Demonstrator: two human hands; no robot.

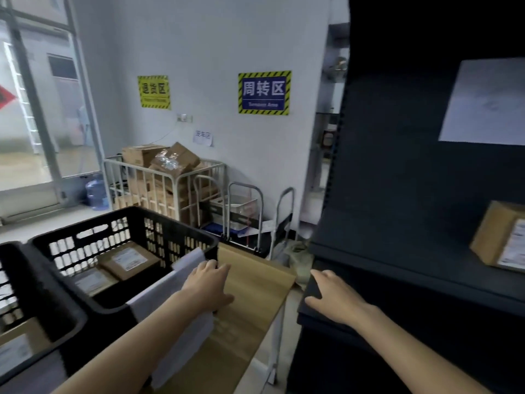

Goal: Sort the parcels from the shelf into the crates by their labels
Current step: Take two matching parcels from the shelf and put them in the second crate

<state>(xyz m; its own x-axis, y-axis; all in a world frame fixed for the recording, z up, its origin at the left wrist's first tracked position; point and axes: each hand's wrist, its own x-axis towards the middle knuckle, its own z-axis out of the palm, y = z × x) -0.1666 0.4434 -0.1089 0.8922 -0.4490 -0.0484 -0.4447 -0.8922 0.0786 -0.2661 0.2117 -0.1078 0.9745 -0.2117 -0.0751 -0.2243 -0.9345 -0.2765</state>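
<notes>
The left hand [208,285] lay on the near right corner of the black crate [125,220], over the white sheet [170,282] draped on its wall; its fingers looked fairly straight and held nothing, though blur made their tips hard to read. The right hand [336,300] rested flat on the front edge of the dark shelf [397,251], fingers spread and empty; one brown parcel [494,237] with a white label sat on that shelf, well apart from the hand, at the right border. Two labelled parcels [127,263] lay flat, side by side, on the crate's bottom; the crate stood on a wooden table [255,282], just beside a second black crate [31,280] at the left.
</notes>
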